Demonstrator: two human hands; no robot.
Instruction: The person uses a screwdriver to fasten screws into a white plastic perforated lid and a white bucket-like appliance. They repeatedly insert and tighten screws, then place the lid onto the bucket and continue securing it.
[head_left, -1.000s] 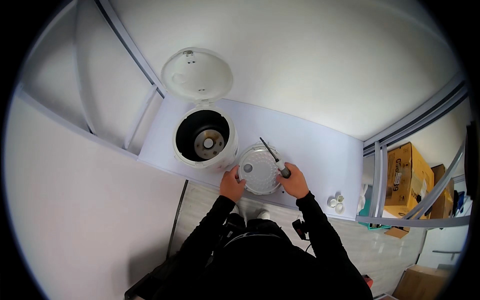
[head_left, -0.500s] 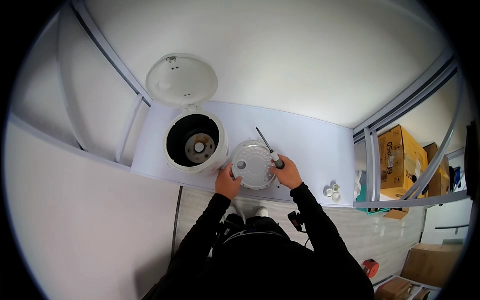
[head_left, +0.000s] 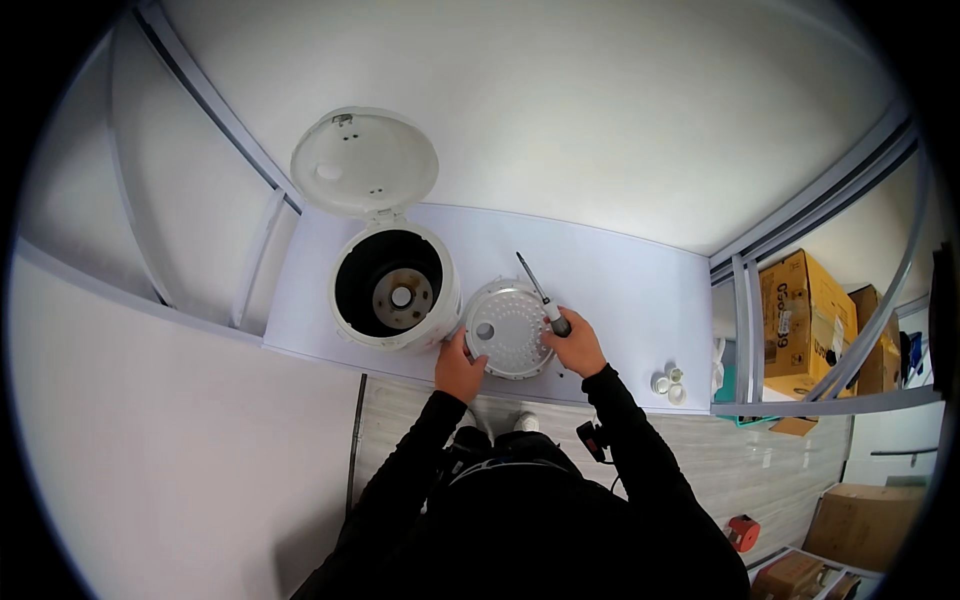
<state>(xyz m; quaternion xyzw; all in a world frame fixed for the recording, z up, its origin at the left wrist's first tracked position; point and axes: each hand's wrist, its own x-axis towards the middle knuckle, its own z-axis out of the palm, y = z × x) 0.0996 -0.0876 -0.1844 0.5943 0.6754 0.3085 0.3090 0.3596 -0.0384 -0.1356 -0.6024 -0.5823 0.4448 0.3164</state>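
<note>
- We see the white rice cooker (head_left: 396, 290) on the left part of the worktop (head_left: 620, 280), near its front edge; the round lid (head_left: 364, 163) is open and stands up behind the body, and the pot inside is dark with a metal plate in the bottom.
- Our left hand (head_left: 460, 367) is at the front edge of the worktop, its fingers closed on the left rim of the round inner lid plate (head_left: 508, 328).
- This plate lies flat, just beside the cooker on its right, near the front edge.
- Our right hand (head_left: 575, 345) is closed around the dark handle of a screwdriver (head_left: 541, 294), at the right rim of the plate; the shaft points away toward the back.
- Some small white caps (head_left: 668, 383) lie near the front right corner.
- Cardboard boxes (head_left: 795, 320) stand beyond the right edge.
</note>
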